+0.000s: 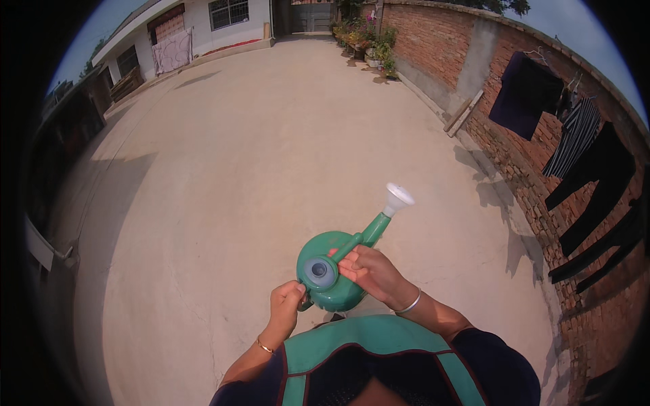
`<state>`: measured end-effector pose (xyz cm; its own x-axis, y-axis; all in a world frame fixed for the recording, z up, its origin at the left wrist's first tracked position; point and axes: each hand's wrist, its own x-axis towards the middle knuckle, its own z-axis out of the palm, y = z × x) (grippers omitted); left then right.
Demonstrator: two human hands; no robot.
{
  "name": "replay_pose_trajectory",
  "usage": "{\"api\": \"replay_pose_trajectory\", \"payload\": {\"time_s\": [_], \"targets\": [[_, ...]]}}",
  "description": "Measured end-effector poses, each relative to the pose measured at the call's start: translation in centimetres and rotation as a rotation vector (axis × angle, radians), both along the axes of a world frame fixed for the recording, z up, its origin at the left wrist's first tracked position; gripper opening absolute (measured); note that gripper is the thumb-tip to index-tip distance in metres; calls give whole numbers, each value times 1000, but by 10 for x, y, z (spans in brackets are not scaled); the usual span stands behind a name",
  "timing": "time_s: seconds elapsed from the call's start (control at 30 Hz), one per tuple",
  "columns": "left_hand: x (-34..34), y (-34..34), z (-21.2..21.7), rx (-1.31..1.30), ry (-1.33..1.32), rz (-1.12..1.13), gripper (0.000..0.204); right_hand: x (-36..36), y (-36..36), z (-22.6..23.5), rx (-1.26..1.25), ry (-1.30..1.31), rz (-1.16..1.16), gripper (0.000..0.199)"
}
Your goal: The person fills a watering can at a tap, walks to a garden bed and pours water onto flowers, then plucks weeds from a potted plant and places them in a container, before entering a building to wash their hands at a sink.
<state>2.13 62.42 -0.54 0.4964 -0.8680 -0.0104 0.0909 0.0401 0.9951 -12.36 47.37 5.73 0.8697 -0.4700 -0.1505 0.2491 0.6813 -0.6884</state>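
Observation:
A green watering can (332, 241) is held in front of my body, low in the middle of the view. Its spout points away to the upper right and ends in a white sprinkler rose (398, 197). On top sits a round grey-blue cap (319, 272). My left hand (288, 298) is closed at the can's left side, on what looks like its rear handle. My right hand (369, 271) has its fingers curled around the green bar beside the cap, with fingertips close to the cap's right edge. The can's underside is hidden.
Pale concrete yard (223, 169) spreads ahead. Along the right runs a brick wall (433, 37) with dark clothes (596, 179) hanging and wooden planks (464, 114) leaning. Potted plants (369, 40) stand far off by the wall; a white house (254, 20) lies at far left.

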Motion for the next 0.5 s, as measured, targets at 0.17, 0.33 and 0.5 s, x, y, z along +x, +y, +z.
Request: {"api": "replay_pose_trajectory", "payload": {"time_s": [0.17, 0.33, 0.5], "targets": [[124, -169, 11, 16, 40, 45, 26, 126, -179, -2, -62, -16, 48, 41], [245, -345, 3, -65, 31, 17, 28, 242, -348, 0, -77, -8, 49, 46], [368, -532, -2, -29, 40, -50, 27, 355, -526, -5, -18, 36, -12, 42]]}}
